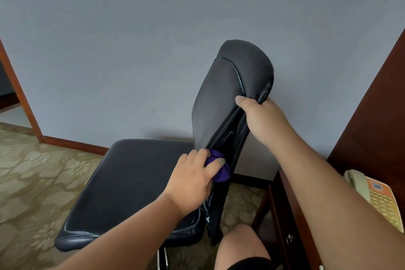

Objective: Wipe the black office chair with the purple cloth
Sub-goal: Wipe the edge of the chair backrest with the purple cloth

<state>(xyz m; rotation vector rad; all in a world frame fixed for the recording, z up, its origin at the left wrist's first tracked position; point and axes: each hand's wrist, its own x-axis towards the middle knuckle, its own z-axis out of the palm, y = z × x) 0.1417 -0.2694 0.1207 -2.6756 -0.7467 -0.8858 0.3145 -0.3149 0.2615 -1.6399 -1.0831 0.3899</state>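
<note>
Chair [131,182], black and padded, stands on patterned carpet [32,171] before a grey-blue wall [131,39], viewed from above. Its seat [114,204] faces left and its backrest [221,98] rises on the right. Bunched purple cloth [221,174] sits at the backrest's lower edge, just above the seat's rear. The left hand [192,175] holds it there, fingers [215,162] curled over the cloth and pressing it against the chair. The right hand [260,116] grips the backrest's right edge halfway up, thumb on the front; its fingers wrap behind, hidden. Right of the chair, a wooden surface [285,210] carries a beige and orange phone [379,199]. A bare knee [238,245] shows just below the chair.
</note>
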